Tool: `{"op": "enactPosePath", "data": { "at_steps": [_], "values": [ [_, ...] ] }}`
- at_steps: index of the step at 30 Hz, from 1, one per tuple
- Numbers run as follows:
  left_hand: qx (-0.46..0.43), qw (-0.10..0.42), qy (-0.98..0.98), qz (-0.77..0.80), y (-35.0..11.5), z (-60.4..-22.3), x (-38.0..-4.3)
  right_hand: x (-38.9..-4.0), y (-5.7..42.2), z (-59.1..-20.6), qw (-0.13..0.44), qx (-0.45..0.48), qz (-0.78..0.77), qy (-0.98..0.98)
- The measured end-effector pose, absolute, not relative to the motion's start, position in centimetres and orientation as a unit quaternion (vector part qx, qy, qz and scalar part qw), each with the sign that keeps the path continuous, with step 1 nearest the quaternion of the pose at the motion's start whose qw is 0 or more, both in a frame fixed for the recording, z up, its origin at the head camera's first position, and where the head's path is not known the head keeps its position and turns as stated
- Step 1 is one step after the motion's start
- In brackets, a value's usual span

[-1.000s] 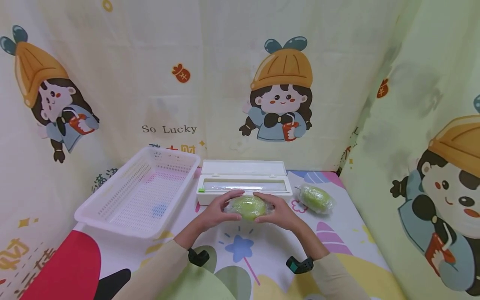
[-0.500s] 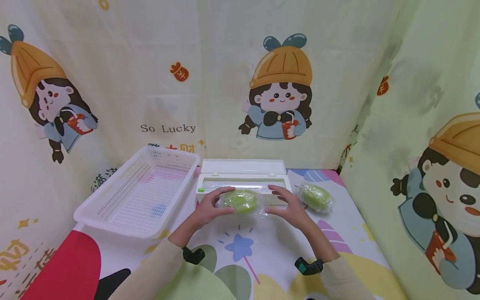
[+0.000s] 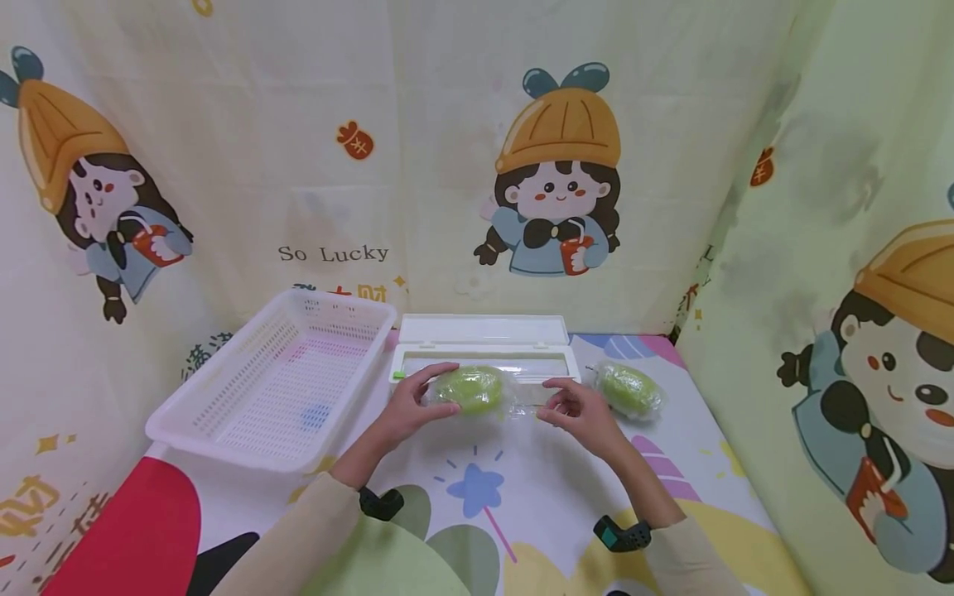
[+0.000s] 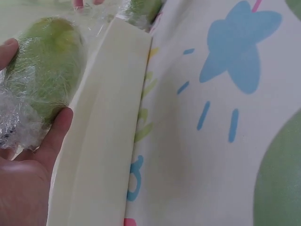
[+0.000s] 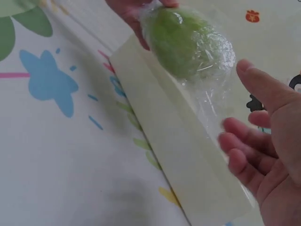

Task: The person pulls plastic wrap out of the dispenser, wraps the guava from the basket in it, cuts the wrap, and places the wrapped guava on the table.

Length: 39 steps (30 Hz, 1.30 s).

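In the head view my left hand (image 3: 406,407) grips a green mango (image 3: 471,389) wrapped in cling film, thumb in front and fingers behind. The mango is raised just before the white cling film dispenser (image 3: 483,326), whose lid stands up. A loose tail of clear film (image 5: 209,106) hangs off the mango's right end in the right wrist view. Beside that tail is my right hand (image 3: 585,418), its fingers loosely bent and the thumb apart from them, holding nothing. The left wrist view shows thumb and fingers against the wrapped mango (image 4: 47,70).
A second film-wrapped mango (image 3: 629,391) lies right of the dispenser. On the left stands a white perforated basket (image 3: 216,455) with nothing seen in it. Printed cloth covers the table (image 3: 417,472), and patterned curtains (image 3: 440,190) close off the back and sides.
The mango has shifted left and slightly up in my left hand. My right hand has let go of it and drawn off to the right, its fingers now more bent.
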State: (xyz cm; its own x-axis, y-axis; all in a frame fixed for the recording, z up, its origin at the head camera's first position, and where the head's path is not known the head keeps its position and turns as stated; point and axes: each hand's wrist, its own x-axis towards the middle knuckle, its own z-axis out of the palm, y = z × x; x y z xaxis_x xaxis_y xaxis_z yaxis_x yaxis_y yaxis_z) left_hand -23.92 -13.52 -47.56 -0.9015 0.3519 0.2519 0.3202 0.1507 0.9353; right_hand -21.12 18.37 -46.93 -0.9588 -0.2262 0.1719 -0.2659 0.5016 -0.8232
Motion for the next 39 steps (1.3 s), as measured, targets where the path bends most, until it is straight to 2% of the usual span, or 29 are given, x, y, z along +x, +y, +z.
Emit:
{"op": "enactPosePath", "data": {
  "at_steps": [4, 6, 14, 25, 32, 39],
  "values": [
    [0.225, 0.006, 0.758, 0.613, -13.6, -47.4, -24.0, -20.4, 17.8, -46.2, -0.041, 0.162, 0.479, -0.862],
    [0.231, 0.007, 0.756, 0.613, -13.6, -47.4, -24.0, -20.0, 17.4, -45.7, -0.054, 0.177, 0.483, -0.856],
    [0.237, 0.038, 0.749, 0.618, -13.4, -47.5, -23.8, -20.7, 16.7, -46.5, -0.023, 0.188, 0.506, -0.841],
    [0.235, 0.07, 0.742, 0.623, -12.5, -47.8, -23.7, -21.3, 15.3, -46.6, -0.046, 0.213, 0.526, -0.822],
    [0.241, 0.076, 0.759, 0.599, -12.0, -47.5, -23.7, -20.7, 14.0, -45.8, -0.031, 0.225, 0.488, -0.843],
    [0.247, 0.064, 0.76, 0.597, -11.8, -47.5, -23.7, -20.2, 12.4, -46.2, -0.072, 0.221, 0.433, -0.871]
  ]
}}
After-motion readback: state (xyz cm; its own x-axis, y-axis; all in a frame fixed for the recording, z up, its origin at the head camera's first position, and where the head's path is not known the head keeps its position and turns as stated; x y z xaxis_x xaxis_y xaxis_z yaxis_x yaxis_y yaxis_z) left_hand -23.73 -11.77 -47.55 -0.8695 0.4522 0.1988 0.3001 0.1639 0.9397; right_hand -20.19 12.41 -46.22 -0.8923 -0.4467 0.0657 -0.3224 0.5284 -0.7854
